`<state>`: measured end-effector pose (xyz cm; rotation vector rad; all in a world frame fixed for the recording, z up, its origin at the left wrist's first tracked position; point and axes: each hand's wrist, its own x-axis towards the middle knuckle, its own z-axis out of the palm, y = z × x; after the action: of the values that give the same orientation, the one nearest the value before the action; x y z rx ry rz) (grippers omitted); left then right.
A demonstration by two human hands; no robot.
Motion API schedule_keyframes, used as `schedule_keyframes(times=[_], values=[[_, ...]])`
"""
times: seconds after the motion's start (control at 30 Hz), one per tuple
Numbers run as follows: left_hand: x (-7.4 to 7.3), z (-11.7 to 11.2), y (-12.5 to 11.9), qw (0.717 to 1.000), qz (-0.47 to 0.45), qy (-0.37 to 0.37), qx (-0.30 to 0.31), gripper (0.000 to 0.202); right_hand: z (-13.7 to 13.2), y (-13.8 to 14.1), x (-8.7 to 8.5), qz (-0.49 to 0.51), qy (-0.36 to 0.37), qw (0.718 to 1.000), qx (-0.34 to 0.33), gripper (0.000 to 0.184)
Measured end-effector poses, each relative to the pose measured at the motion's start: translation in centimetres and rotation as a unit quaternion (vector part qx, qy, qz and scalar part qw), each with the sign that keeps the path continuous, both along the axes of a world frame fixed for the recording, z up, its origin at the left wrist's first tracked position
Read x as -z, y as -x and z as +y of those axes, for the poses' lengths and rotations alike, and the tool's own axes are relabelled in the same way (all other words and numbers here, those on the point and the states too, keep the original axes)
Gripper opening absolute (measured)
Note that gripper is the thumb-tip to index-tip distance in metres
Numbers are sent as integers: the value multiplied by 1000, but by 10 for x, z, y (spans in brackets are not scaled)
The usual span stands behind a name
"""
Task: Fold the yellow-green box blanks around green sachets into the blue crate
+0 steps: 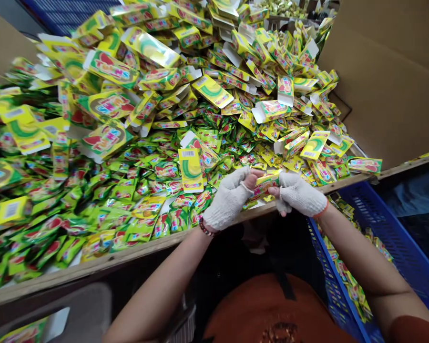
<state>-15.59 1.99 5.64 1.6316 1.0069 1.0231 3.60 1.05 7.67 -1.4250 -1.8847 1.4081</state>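
Observation:
Both my hands wear white knit gloves with the fingertips cut off. My left hand point(230, 197) and my right hand point(300, 194) are closed on the two ends of one small yellow-green carton point(266, 183), held level just above the table's front edge. Behind it lies a heap of green sweet sachets point(136, 200) with watermelon prints. Flat and half-folded yellow cartons point(190, 169) are strewn over the sachets. A bead bracelet sits on my left wrist.
A wooden table edge point(128, 255) runs across the front. A blue plastic crate point(382, 238) with several filled cartons stands at the lower right. Large brown cardboard point(389, 81) rises at the right. More cartons pile up toward the back point(214, 43).

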Motion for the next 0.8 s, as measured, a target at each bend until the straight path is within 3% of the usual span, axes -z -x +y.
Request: schedule_keyframes(times=[0.07, 0.13, 0.23, 0.3, 0.37, 0.43, 0.57, 0.7, 0.8], values=[[-6, 4, 2, 996, 66, -28, 62, 37, 4, 2, -8, -66, -144, 987, 8, 16], [-8, 6, 2, 990, 112, -51, 71, 26, 5, 5, -12, -109, -270, 957, -11, 13], [-1, 3, 1, 996, 76, -27, 32, 21, 1, 6, -6, -81, -358, 930, -22, 14], [8, 0, 0, 1000, 3, 23, 15, 25, -5, 5, 5, -7, -393, 918, 47, 17], [17, -3, -1, 996, -61, 67, -10, 30, -11, 4, 21, 79, -396, 902, 152, 14], [24, -5, -3, 990, -98, 96, -23, 34, -13, 6, 37, 163, -338, 902, 215, 19], [33, -7, -5, 984, -142, 105, -16, 42, -7, 16, 59, 256, -193, 924, 209, 38], [39, -6, 1, 985, -141, 37, -96, 46, 0, 20, 64, 244, -211, 925, 200, 37], [41, -3, 8, 993, -83, -28, -76, 35, 2, 15, 61, 200, -231, 939, 159, 32]])
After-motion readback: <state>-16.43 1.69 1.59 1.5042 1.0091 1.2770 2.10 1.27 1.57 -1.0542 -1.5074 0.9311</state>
